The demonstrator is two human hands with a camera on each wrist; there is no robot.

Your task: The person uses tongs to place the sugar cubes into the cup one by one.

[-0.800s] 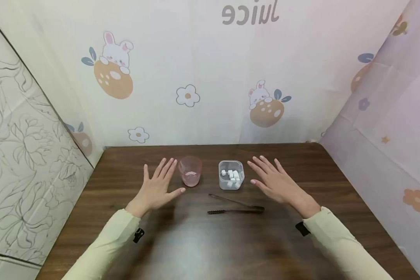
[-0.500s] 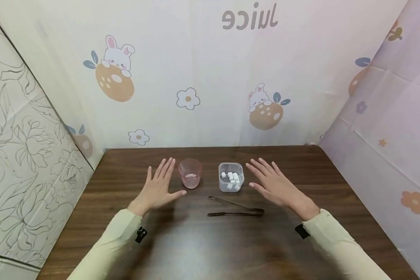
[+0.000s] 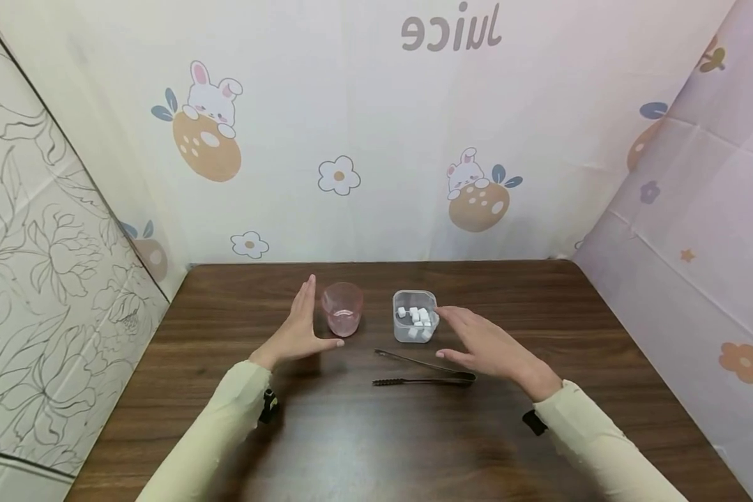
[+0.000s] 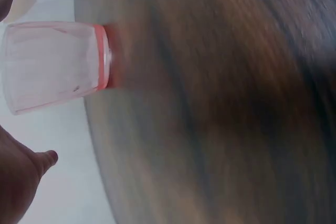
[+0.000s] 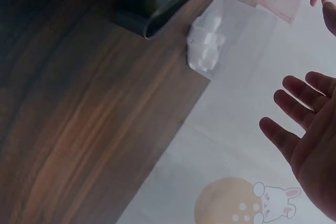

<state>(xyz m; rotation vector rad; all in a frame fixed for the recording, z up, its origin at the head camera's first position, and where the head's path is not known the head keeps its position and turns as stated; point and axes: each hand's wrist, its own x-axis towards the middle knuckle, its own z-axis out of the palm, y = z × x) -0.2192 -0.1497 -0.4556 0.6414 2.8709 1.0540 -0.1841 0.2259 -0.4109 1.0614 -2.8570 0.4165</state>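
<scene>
A pinkish clear cup (image 3: 342, 310) stands upright on the table, and in the left wrist view the cup (image 4: 55, 64) looks empty. Just left of it is my left hand (image 3: 297, 331), fingers straight and thumb spread away, apart from the cup. To the cup's right sits a clear square plastic box (image 3: 408, 336) with several small white cubes (image 3: 419, 316) inside. My right hand (image 3: 486, 345) hovers at the box's right side, fingers extended and thumb apart, holding nothing; whether a fingertip touches the box I cannot tell. Dark tongs (image 3: 427, 381) lie spread in front of the box.
The brown wooden table (image 3: 351, 439) ends at a white patterned cloth wall (image 3: 389, 209) close behind the cup and box. More patterned cloth hangs along the left and right sides.
Both hands have moved inward: the left toward the cup and turned on its side, the right toward the box. Cup, box and tongs stay in place.
</scene>
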